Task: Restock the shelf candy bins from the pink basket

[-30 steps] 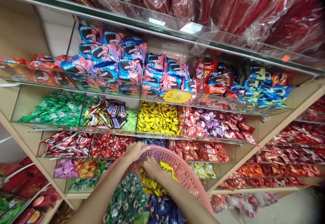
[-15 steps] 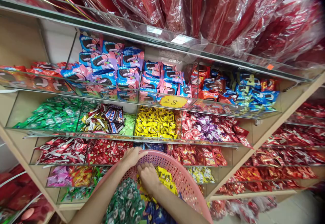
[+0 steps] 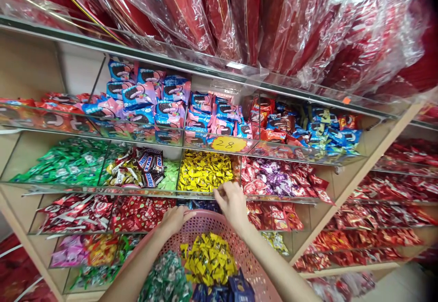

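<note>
My left hand (image 3: 176, 220) is closed over the far rim of a pink perforated plastic basket (image 3: 253, 242). In the basket lie green-wrapped candies (image 3: 164, 277), a heap of yellow-wrapped candies (image 3: 210, 258) and dark blue packets (image 3: 222, 290). My right hand (image 3: 233, 204) is raised above the basket's far rim, at the front edge of the shelf bin of yellow-wrapped candies (image 3: 205, 169). Its fingers are loosely bent and apart, with nothing seen in them.
Glass shelves hold green candies (image 3: 73, 158), Snickers bars (image 3: 150, 165), red and purple candies (image 3: 273, 176) and blue-pink cookie packs (image 3: 140, 94). A yellow price tag (image 3: 228, 144) marks the glass front. Plastic-wrapped red goods (image 3: 212, 14) hang above. A wooden upright (image 3: 369, 169) slants at right.
My right hand has left the yellow candies in the basket and moved up to the yellow candy bin. My left hand still holds the rim. The view has shifted slightly.
</note>
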Demonstrator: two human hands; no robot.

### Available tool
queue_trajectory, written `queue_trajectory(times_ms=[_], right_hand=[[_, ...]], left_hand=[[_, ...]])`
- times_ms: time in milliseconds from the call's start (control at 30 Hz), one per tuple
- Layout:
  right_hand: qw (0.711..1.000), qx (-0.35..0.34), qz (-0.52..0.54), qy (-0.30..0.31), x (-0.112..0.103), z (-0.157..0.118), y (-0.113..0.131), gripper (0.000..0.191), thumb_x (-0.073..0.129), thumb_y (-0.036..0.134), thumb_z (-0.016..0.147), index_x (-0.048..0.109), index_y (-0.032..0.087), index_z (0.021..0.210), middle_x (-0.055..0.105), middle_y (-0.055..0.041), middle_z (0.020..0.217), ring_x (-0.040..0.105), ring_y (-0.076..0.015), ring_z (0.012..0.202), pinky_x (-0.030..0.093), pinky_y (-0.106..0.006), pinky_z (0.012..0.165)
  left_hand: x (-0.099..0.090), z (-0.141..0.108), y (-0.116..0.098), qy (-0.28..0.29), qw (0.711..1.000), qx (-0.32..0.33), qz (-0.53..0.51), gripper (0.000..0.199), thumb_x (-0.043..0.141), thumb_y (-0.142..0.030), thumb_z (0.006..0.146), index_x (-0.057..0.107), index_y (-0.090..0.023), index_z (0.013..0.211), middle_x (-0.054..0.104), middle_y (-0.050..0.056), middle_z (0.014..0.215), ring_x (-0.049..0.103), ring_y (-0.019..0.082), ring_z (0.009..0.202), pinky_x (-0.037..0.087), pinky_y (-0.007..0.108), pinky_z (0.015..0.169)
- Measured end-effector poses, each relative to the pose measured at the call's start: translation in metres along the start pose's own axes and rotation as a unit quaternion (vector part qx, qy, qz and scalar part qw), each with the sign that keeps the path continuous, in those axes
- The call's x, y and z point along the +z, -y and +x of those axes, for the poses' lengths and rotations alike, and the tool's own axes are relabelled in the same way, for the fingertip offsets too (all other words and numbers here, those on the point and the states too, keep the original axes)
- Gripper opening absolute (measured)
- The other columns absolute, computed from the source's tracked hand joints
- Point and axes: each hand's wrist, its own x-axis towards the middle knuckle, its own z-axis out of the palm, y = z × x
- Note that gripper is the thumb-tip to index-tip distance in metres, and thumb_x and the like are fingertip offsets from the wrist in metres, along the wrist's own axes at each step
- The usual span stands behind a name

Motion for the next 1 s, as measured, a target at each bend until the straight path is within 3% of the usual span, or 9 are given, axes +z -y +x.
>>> queue_trajectory(times_ms=[200,433,533,800,900,1000], right_hand=[[0.987,0.049,-0.15,0.025,0.018,0.034,-0.003,0.029,0.043,0.041,0.08,0.056,0.018,0.07,0.057,-0.0071,0.077,0.045,-0.0193,0.078,0.027,-0.03,0.066],[0.979,0.085,-0.164,0.09,0.028,0.039,0.0,0.023,0.043,0.032,0.08,0.059,0.016,0.073,0.058,-0.0098,0.08,0.047,-0.0212,0.084,0.026,-0.031,0.067],[0.98,0.088,-0.159,0.077,0.027,0.04,-0.001,0.023,0.04,0.029,0.082,0.058,0.016,0.074,0.058,-0.0095,0.08,0.047,-0.0203,0.082,0.026,-0.031,0.067],[0.996,0.021,-0.08,-0.039,-0.007,0.015,0.005,0.027,0.032,0.031,0.087,0.054,0.018,0.079,0.054,-0.0048,0.079,0.043,-0.0168,0.078,0.026,-0.029,0.069],[0.997,-0.046,-0.056,-0.026,-0.014,-0.011,0.013,0.025,0.033,0.031,0.087,0.055,0.019,0.082,0.053,-0.0044,0.079,0.042,-0.0159,0.077,0.026,-0.03,0.069],[0.989,-0.132,-0.05,0.037,-0.006,-0.039,0.018,0.023,0.034,0.029,0.087,0.055,0.019,0.085,0.051,-0.0041,0.077,0.042,-0.0153,0.074,0.025,-0.03,0.067]], left_hand=[[-0.004,-0.002,-0.002,0.004,1.0,-0.004,-0.001,0.061,0.017,-0.066,0.076,0.059,-0.022,0.081,0.065,0.009,0.084,0.059,0.025,0.084,0.039,0.027,0.065],[-0.005,-0.002,-0.003,0.011,1.0,-0.006,-0.009,0.058,0.019,-0.065,0.076,0.059,-0.023,0.08,0.065,0.008,0.084,0.059,0.025,0.084,0.039,0.028,0.064],[-0.006,-0.003,-0.003,0.009,1.0,-0.009,-0.013,0.059,0.019,-0.066,0.076,0.059,-0.022,0.081,0.065,0.008,0.086,0.059,0.024,0.084,0.039,0.027,0.065],[-0.007,-0.003,-0.004,0.01,1.0,-0.01,-0.007,0.06,0.02,-0.068,0.074,0.059,-0.022,0.077,0.065,0.007,0.082,0.06,0.023,0.081,0.038,0.026,0.063],[-0.006,-0.002,-0.004,0.008,1.0,-0.005,-0.006,0.059,0.021,-0.067,0.074,0.06,-0.022,0.076,0.065,0.007,0.082,0.06,0.024,0.082,0.039,0.026,0.063],[-0.006,-0.002,-0.004,0.01,1.0,-0.01,-0.011,0.055,0.024,-0.065,0.076,0.061,-0.023,0.08,0.066,0.007,0.085,0.06,0.023,0.084,0.039,0.026,0.063]])
